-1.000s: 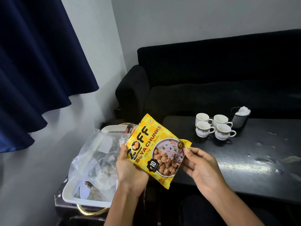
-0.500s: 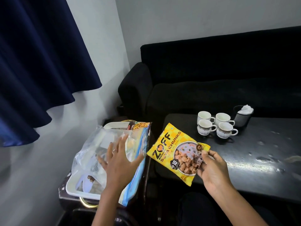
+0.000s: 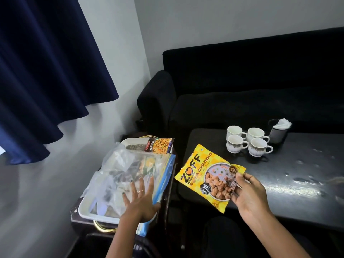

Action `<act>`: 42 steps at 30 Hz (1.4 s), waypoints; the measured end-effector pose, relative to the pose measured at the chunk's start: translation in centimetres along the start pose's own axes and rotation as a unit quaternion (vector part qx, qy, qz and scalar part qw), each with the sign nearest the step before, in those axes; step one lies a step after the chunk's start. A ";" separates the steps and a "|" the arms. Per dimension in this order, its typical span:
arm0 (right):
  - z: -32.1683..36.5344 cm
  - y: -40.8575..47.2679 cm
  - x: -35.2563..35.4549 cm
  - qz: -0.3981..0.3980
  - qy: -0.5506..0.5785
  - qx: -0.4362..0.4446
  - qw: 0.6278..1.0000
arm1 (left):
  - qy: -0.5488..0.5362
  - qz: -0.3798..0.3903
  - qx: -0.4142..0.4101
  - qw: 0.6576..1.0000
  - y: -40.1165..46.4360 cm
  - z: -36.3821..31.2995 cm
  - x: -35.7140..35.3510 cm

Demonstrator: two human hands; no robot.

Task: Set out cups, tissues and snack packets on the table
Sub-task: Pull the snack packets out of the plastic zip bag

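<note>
My right hand (image 3: 250, 197) pinches the lower right corner of a yellow soya chunks packet (image 3: 205, 174), holding it over the left edge of the black table (image 3: 279, 183). My left hand (image 3: 139, 198) lies flat with spread fingers on a clear plastic bag (image 3: 130, 170) that rests in a white tray (image 3: 87, 213). A red mixture snack packet (image 3: 160, 145) lies at the tray's far end. Several white cups (image 3: 248, 143) stand grouped on the table, with a dark holder of white tissues (image 3: 279, 130) just right of them.
A black sofa (image 3: 242, 90) runs behind the table. The tray sits on a small dark stand (image 3: 167, 183) left of the table, close to the wall. A dark blue curtain (image 3: 46, 71) hangs at the left. The table top is wet in patches.
My left hand let go of the yellow packet and moved left onto the plastic bag. My right hand carried the packet to the right, toward the table.
</note>
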State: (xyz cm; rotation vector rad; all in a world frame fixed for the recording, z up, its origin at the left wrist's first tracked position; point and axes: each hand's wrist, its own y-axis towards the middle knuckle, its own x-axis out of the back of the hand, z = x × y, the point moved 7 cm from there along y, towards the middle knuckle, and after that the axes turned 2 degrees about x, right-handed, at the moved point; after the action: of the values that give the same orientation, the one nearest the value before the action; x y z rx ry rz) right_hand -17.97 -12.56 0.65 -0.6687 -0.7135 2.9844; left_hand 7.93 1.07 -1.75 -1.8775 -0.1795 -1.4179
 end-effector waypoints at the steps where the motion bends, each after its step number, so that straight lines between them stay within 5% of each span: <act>1: -0.1 0.0 0.0 -0.001 -0.001 -0.002 1.000 | -0.002 0.011 -0.007 1.000 0.1 -0.1 -0.3; 6: -0.6 0.0 -0.2 -0.004 -0.003 -0.007 1.000 | -0.028 0.027 -0.031 0.999 0.7 -0.1 -0.8; 9: -0.9 0.0 -0.4 0.002 -0.005 -0.013 1.000 | -0.145 -0.069 -0.029 0.987 0.9 0.6 1.7; 12: -1.1 -0.1 -0.7 0.007 -0.014 -0.015 1.000 | -0.355 -0.255 -0.026 0.899 -0.6 2.1 5.9; 15: -1.6 -0.2 -1.7 0.025 -0.033 -0.013 0.999 | -0.441 -0.421 0.039 0.792 -2.7 4.6 8.2; 21: -4.7 -1.0 -6.6 0.105 -0.119 -0.016 0.987 | -0.486 -0.570 0.051 0.661 -5.8 5.9 9.9; 38: -14.6 -4.0 -17.7 0.259 -0.378 -0.081 0.885 | -0.450 -0.604 0.003 0.657 -6.0 5.1 10.6; 42: -12.9 -4.7 -17.2 0.273 -0.427 -0.013 0.862 | -0.451 -0.597 -0.003 0.663 -5.8 4.7 10.6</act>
State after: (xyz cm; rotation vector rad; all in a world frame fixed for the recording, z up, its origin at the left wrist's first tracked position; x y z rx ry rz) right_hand 2.43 -4.43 -0.76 0.6646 -0.6240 3.7668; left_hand 12.37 4.76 9.83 -2.3639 -2.2246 -0.8982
